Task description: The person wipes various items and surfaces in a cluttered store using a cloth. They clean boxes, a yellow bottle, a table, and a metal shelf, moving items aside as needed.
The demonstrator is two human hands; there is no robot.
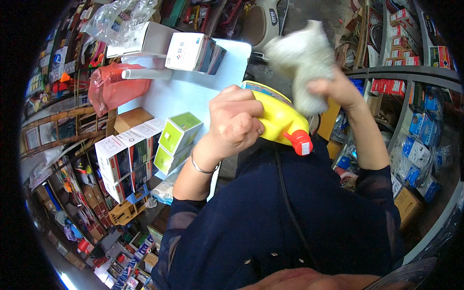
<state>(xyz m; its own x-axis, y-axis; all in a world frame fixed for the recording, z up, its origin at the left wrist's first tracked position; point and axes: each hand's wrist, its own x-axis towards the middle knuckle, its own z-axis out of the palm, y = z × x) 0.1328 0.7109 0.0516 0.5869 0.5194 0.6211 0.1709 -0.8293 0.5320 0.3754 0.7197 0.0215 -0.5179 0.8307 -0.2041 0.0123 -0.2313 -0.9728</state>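
A yellow plastic bottle (pixel 275 116) with a red cap and a printed label is held tilted in front of my body. My left hand (pixel 237 117) is closed around its handle, and the cap points towards me. A whitish cloth (pixel 304 65), blurred, is gripped in my right hand (pixel 335 88), close beside the bottle's far side. A small sticker bearing writing is on the red cap. The palm side of my left hand is hidden.
On the light-blue table (pixel 203 87) stand white boxes (pixel 185 50), green-and-white boxes (pixel 183 132), a red plastic bag (pixel 116 87) and a white roll (pixel 146 74). Dark-and-white cartons (pixel 112 154) stand at its left. Stocked shelves (pixel 398 72) rise at the right, and a chair (pixel 259 25) is beyond the table.
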